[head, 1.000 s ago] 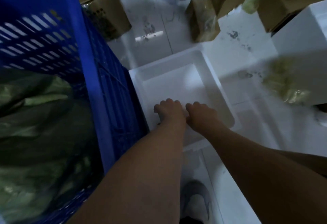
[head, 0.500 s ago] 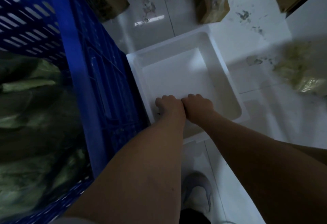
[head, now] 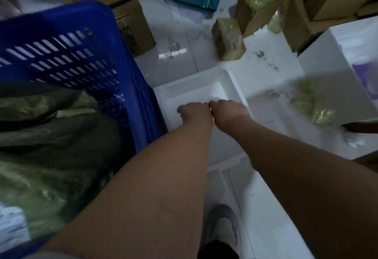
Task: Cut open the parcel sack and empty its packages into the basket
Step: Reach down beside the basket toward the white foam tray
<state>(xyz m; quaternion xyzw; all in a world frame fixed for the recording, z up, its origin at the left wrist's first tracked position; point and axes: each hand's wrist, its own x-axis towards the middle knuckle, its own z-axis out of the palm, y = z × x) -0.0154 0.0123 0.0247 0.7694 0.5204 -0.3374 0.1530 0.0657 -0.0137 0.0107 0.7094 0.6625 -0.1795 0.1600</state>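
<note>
Both hands reach down side by side into a white foam box [head: 235,86]: the left hand [head: 194,113] and the right hand [head: 227,111] touch, fingers curled under, though what they grip, if anything, I cannot tell. The blue basket [head: 106,39] stands just left of the left hand, holding a green sack [head: 51,127]. No cutter is visible. The step seems preparatory; next probably means lifting whatever the hands hold toward the basket
</note>
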